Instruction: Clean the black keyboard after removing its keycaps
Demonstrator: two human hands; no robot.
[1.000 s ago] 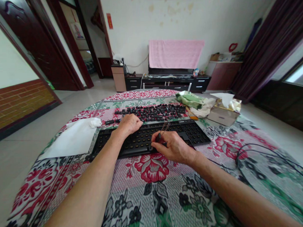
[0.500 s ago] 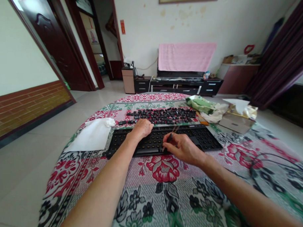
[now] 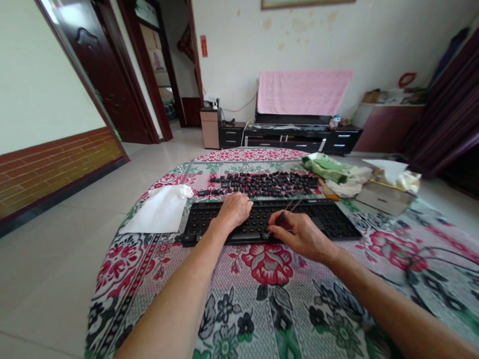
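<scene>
A black keyboard [image 3: 197, 223] with its keycaps off lies across the table, showing rows of bare switches. My left hand [image 3: 236, 208] rests over its middle, fingers curled down at the back edge; the fingertips are partly hidden. To the right, my right hand [image 3: 294, 230] pinches a keycap puller [image 3: 280, 218] with a dark handle and two thin wire prongs pointing away from me. My right fingertips are low at the keyboard's front rows. Behind the keyboard, many loose black keycaps [image 3: 267, 184] are spread in a heap.
White paper [image 3: 156, 211] lies left of the keyboard. At right are an orange-brown strip [image 3: 328, 191], a green and white plastic bag [image 3: 333, 171] and a tissue box [image 3: 385, 195]. A black cable [image 3: 411, 273] loops over the flowered tablecloth [image 3: 267, 304].
The whole view has shifted, so everything sits slightly further right. Both hands keep about the same places on the keyboard, the puller still in my right hand.
</scene>
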